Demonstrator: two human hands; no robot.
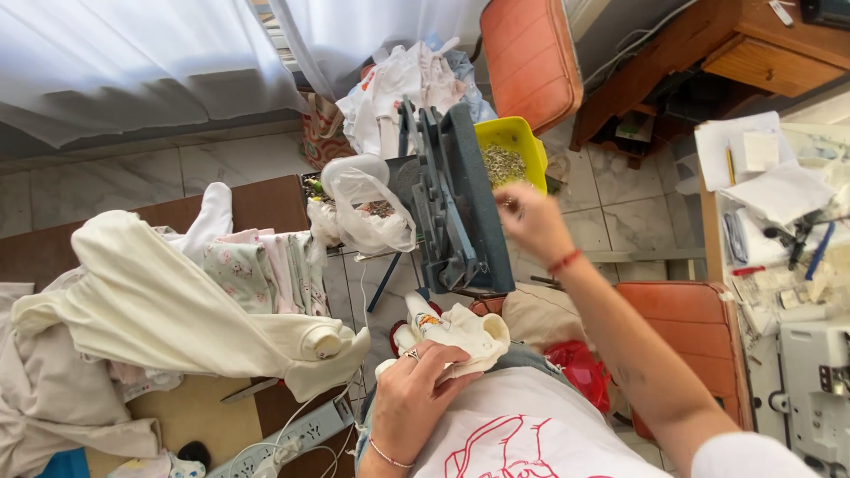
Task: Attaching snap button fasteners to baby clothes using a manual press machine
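The left hand (416, 389) rests in the lap with its fingers curled closed on a small cream garment (460, 335), pinning the bunched fabric against the thigh; a ring shows on one finger and a thin bracelet on the wrist. The garment lies directly below the grey-blue press machine (456, 199), which stands tilted on its stand between the two hands and blocks the view of its own work surface. The right hand (529, 221) is extended forward, just beside the right edge of the press and near the yellow tub (513, 146) of small metal fasteners; its fingertips are drawn together, but whether they pinch a fastener cannot be confirmed at this size. A red cord circles the right wrist. To the left of the press, a clear plastic bag (367, 211) sits open, touching the machine's side. Further left, a brown table (257, 202) carries a pile of cream and patterned baby clothes (177, 301), with one cream sleeve hanging off the edge toward the lap. A white power strip (297, 434) lies below that pile. Behind the press stand an orange chair (529, 57) and a heap of white garments (398, 93). A second orange seat (691, 327) lies under the right forearm.
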